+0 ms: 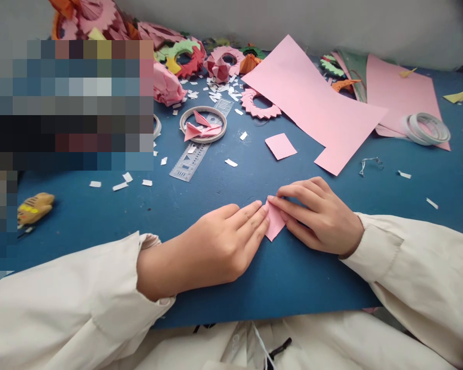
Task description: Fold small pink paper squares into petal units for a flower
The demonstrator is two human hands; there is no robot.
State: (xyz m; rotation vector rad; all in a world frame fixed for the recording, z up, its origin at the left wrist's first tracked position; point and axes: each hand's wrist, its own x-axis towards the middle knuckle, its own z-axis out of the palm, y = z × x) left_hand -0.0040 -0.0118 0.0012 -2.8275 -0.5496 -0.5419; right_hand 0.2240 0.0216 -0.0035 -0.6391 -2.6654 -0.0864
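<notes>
A small folded piece of pink paper lies on the blue table, between my two hands. My left hand presses its fingertips on the paper's left edge, fingers together. From the right, my right hand holds the top corner and right edge with its fingertips. Just beyond them lies a pink paper square. A large cut pink sheet is further back.
A tape roll with small folded pink pieces inside rests over a clear ruler. White scraps are scattered around. More tape rolls sit at the right; folded paper rings line the back. A yellow toy is at the left.
</notes>
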